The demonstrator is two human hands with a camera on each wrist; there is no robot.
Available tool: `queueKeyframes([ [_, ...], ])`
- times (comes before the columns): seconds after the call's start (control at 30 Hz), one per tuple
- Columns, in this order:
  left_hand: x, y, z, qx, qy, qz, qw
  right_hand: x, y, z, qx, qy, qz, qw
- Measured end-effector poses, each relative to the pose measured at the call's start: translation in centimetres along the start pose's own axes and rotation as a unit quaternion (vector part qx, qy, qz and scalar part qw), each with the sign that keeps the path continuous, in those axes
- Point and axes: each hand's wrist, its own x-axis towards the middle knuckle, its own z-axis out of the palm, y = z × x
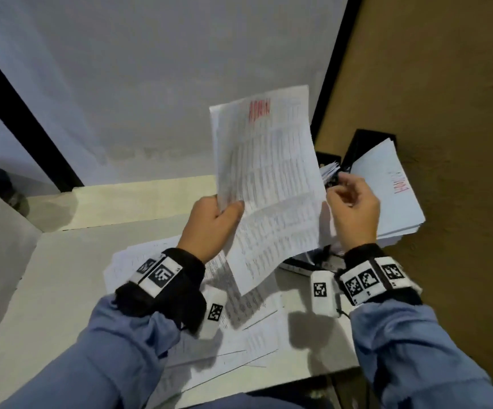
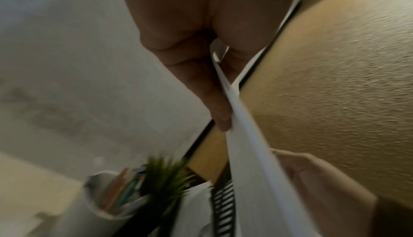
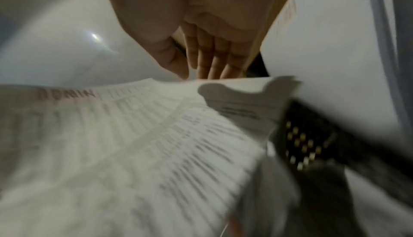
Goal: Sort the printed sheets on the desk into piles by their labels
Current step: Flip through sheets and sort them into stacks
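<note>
My left hand [image 1: 227, 209] holds up a few printed sheets [image 1: 268, 184] with the red label ADMIN at their top, above the desk. In the left wrist view its thumb and fingers [image 2: 210, 89] pinch the sheets' edge [image 2: 243, 134]. My right hand [image 1: 342, 187] hovers by the right edge of those sheets with relaxed fingers and holds nothing. In the right wrist view its fingers [image 3: 212, 59] reach out beyond the ADMIN sheets [image 3: 134, 134]. A pile of sheets [image 1: 387, 190] with a red label lies at the right. Loose printed sheets [image 1: 248, 314] are spread under my wrists.
The white desk [image 1: 62, 276] meets a white wall at the back and a brown partition [image 1: 446, 84] on the right. A black mesh tray [image 3: 312, 143] stands under the right pile. A cup of pens [image 2: 111, 193] and a small green plant [image 2: 165, 175] stand behind the held sheets.
</note>
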Motion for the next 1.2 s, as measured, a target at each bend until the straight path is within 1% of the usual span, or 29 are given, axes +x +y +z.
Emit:
queueKeyframes([
  [0.07, 1.1, 2.9, 1.9, 0.036, 0.002, 0.044, 0.998, 2.2, 0.6, -2.8, -0.084, 0.080, -0.020, 0.993],
  [0.1, 1.7, 4.1, 2.9, 0.059, 0.009, 0.065, 0.996, 3.2, 1.1, -4.1, -0.140, 0.105, -0.013, 0.984],
  [0.13, 2.2, 5.2, 4.0, 0.076, 0.020, 0.085, 0.993, 4.0, 1.6, -5.5, -0.201, 0.122, 0.009, 0.972],
  [0.17, 2.7, 6.2, 5.1, 0.088, 0.030, 0.099, 0.991, 4.7, 1.9, -6.6, -0.251, 0.128, 0.045, 0.959],
  [0.2, 3.1, 6.9, 6.2, 0.099, 0.041, 0.124, 0.986, 5.3, 2.4, -7.6, -0.276, 0.122, 0.091, 0.949],
  [0.23, 3.4, 7.7, 7.4, 0.104, 0.047, 0.139, 0.984, 5.8, 3.0, -8.5, -0.278, 0.109, 0.139, 0.944],
  [0.27, 3.7, 8.2, 8.6, 0.111, 0.048, 0.154, 0.981, 6.3, 3.7, -9.0, -0.263, 0.096, 0.181, 0.943],
  [0.3, 4.0, 8.7, 9.8, 0.116, 0.040, 0.155, 0.980, 6.7, 4.7, -9.4, -0.231, 0.085, 0.221, 0.944],
  [0.37, 4.6, 9.2, 12.3, 0.135, 0.004, 0.158, 0.978, 6.9, 5.9, -9.8, -0.146, 0.063, 0.273, 0.949],
  [0.4, 4.9, 9.1, 13.5, 0.144, -0.012, 0.156, 0.977, 6.8, 6.3, -9.9, -0.114, 0.054, 0.281, 0.951],
  [0.43, 5.2, 9.1, 14.6, 0.156, -0.026, 0.151, 0.976, 6.8, 6.6, -9.9, -0.103, 0.048, 0.275, 0.955],
  [0.47, 5.5, 9.0, 15.6, 0.165, -0.034, 0.147, 0.975, 6.7, 6.8, -9.9, -0.098, 0.040, 0.254, 0.961],
  [0.57, 5.9, 8.2, 18.2, 0.195, -0.053, 0.142, 0.969, 6.1, 5.8, -9.6, -0.091, 0.011, 0.165, 0.982],
  [0.67, 6.4, 6.7, 20.1, 0.215, -0.064, 0.121, 0.967, 5.8, 4.5, -9.3, -0.113, -0.014, 0.101, 0.988],
  [0.73, 6.4, 5.6, 20.7, 0.209, -0.075, 0.108, 0.969, 6.2, 3.5, -9.3, -0.116, -0.014, 0.075, 0.990],
  [0.8, 6.3, 4.6, 21.1, 0.177, -0.087, 0.109, 0.974, 6.8, 2.5, -9.6, -0.092, -0.001, 0.046, 0.995],
  [0.83, 6.3, 4.1, 21.2, 0.160, -0.094, 0.104, 0.977, 7.2, 2.1, -9.7, -0.102, 0.006, 0.035, 0.994],
  [0.93, 6.7, 2.6, 21.8, 0.140, -0.126, 0.064, 0.980, 8.1, 0.9, -10.1, -0.126, 0.017, 0.003, 0.992],
  [1.0, 6.9, 1.9, 22.5, 0.152, -0.184, 0.044, 0.970, 8.3, 0.4, -10.2, -0.123, 0.021, -0.013, 0.992],
  [1.07, 7.1, 1.4, 23.2, 0.174, -0.243, 0.045, 0.953, 8.4, 0.0, -10.5, -0.174, 0.022, -0.024, 0.984],
  [1.1, 7.1, 1.3, 23.3, 0.203, -0.265, 0.049, 0.941, 8.3, -0.1, -10.4, -0.214, 0.021, -0.020, 0.976],
  [1.13, 7.2, 1.1, 23.4, 0.240, -0.281, 0.050, 0.928, 8.2, -0.1, -10.3, -0.255, 0.013, -0.015, 0.967],
  [1.17, 7.3, 0.9, 23.5, 0.275, -0.289, 0.048, 0.916, 8.0, 0.2, -9.9, -0.292, -0.003, 0.008, 0.956],
  [1.2, 7.4, 0.6, 23.4, 0.294, -0.290, 0.043, 0.910, 7.6, 0.6, -9.5, -0.319, -0.027, 0.038, 0.946],
])
